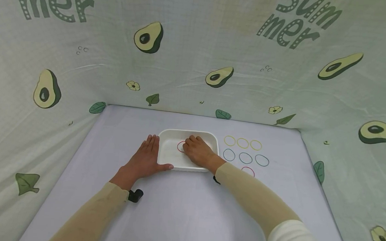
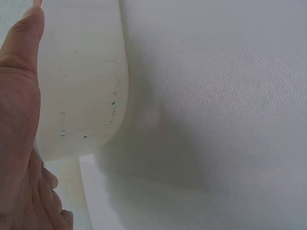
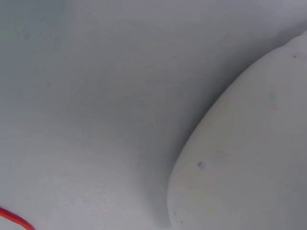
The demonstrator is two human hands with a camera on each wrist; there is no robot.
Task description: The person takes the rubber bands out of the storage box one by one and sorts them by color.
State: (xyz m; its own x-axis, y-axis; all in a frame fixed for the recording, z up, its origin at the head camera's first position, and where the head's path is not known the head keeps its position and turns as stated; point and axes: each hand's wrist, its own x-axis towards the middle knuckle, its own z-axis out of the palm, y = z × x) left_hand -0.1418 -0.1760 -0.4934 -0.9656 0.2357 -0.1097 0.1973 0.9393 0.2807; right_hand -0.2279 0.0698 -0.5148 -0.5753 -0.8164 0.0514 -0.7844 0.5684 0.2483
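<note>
A shallow white plastic tray (image 1: 170, 159) sits on the table. My left hand (image 1: 145, 159) lies along its left side, fingers straight and together, the thumb stretched over the front rim; the left wrist view shows this hand (image 2: 19, 115) against the tray's outer wall (image 2: 91, 96). Inside the tray my right hand (image 1: 198, 150) reaches down, knuckles up and fingers bent. A thin red ring, like a rubber band (image 1: 178, 146), lies at its fingers and is partly covered by them. Its fingertips are hidden, so a pinch on the band cannot be made out.
Right of the tray, several yellow bands (image 1: 242, 143) form a row, with several green bands (image 1: 245, 158) in front. A red band (image 1: 248, 168) lies nearer, partly behind my right forearm. Behind the white table (image 1: 176, 213) hangs an avocado-printed cloth (image 1: 182, 62).
</note>
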